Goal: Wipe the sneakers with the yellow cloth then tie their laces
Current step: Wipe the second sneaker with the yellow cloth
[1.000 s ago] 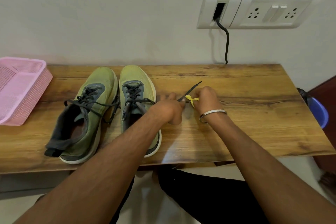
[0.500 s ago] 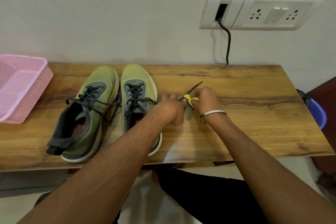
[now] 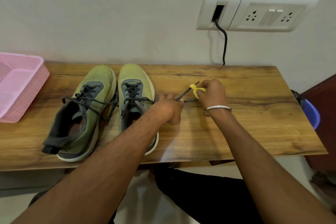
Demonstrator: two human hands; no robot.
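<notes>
Two green sneakers sit side by side on the wooden counter (image 3: 254, 114), toes pointing at the wall. The left sneaker (image 3: 85, 114) has its dark laces loose and trailing over toward the other one. The right sneaker (image 3: 134, 96) is partly covered by the left forearm.

One black lace (image 3: 185, 93) from the right sneaker is stretched out over the counter to the right. The left hand (image 3: 168, 108) has its fingers curled and pinches that lace near the shoe. The right hand (image 3: 212, 94), with a metal bangle (image 3: 218, 108) on the wrist, is curled around a small bunched-up yellow cloth (image 3: 196, 91) that looks wrapped around the lace near its tip, though it's a bit small to be sure.

A pink basket (image 3: 20, 85) sits at the left end of the counter. On the wall there's a socket panel (image 3: 254, 12) with a black cable (image 3: 224, 42) hanging down.
</notes>
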